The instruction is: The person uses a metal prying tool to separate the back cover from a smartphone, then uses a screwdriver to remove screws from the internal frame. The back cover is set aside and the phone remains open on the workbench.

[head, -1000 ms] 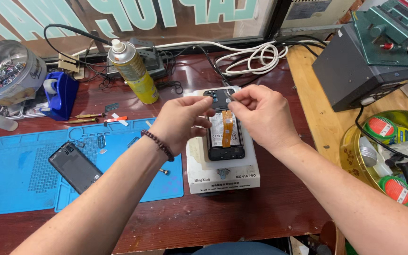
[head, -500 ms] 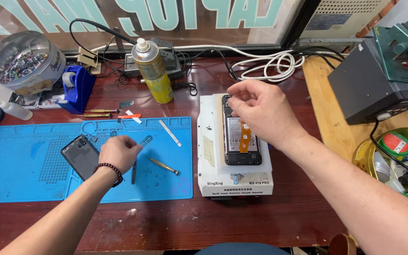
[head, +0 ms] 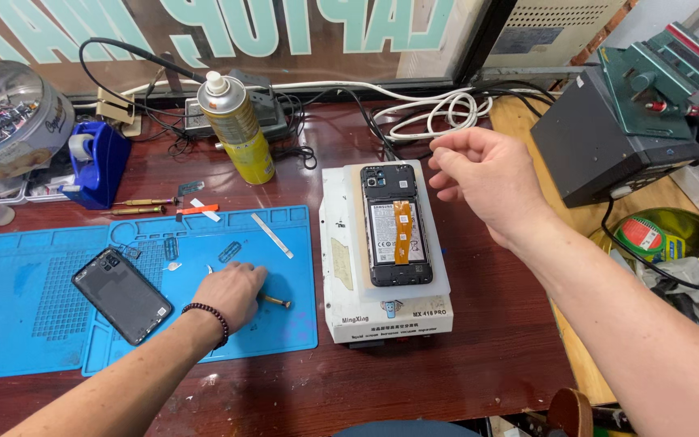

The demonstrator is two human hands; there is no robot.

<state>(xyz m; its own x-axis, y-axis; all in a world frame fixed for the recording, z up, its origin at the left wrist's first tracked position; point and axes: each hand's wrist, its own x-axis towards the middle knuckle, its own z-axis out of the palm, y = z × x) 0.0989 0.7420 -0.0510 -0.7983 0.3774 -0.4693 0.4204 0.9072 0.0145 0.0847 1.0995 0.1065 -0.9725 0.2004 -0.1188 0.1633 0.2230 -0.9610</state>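
Pressing down on a small brass-handled screwdriver (head: 273, 300), the left hand (head: 232, 293) curls over it on the blue silicone work mat (head: 34, 324); right of the mat, the right hand (head: 483, 174) hovers loosely open, holding nothing, above the opened black phone (head: 398, 225).

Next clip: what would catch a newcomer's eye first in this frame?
The opened phone, back off with an orange ribbon cable down its middle, lies on a white heating plate at the centre of the dark wooden bench. The right hand hangs above and to its right, holding nothing, while the left hand rests on a screwdriver on the blue mat, beside the phone's dark back cover.
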